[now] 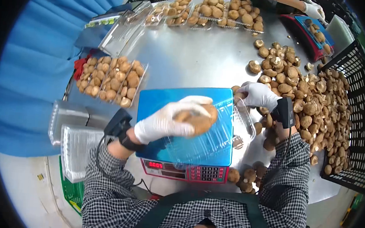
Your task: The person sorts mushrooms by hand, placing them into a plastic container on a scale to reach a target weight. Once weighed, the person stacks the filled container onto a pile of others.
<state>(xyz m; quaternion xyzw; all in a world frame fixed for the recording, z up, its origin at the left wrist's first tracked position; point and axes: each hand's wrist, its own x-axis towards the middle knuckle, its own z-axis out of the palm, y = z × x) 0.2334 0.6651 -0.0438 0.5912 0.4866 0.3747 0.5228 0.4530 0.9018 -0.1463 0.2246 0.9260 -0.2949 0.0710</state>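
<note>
My left hand, in a white glove, is closed around a large brown mushroom, slightly blurred, above the scale's blue platform. Below it lies a clear plastic clamshell box on the platform, its clear lid folded out past the right edge. My right hand, gloved too, has its fingers curled at a mushroom beside the lid, at the left edge of the loose mushroom pile. The scale's red display is lit.
Filled mushroom boxes stand at left, with more along the back. Stacked empty clear boxes are at lower left. A black crate borders the pile. Across the table, a co-worker's gloved hand is near another scale.
</note>
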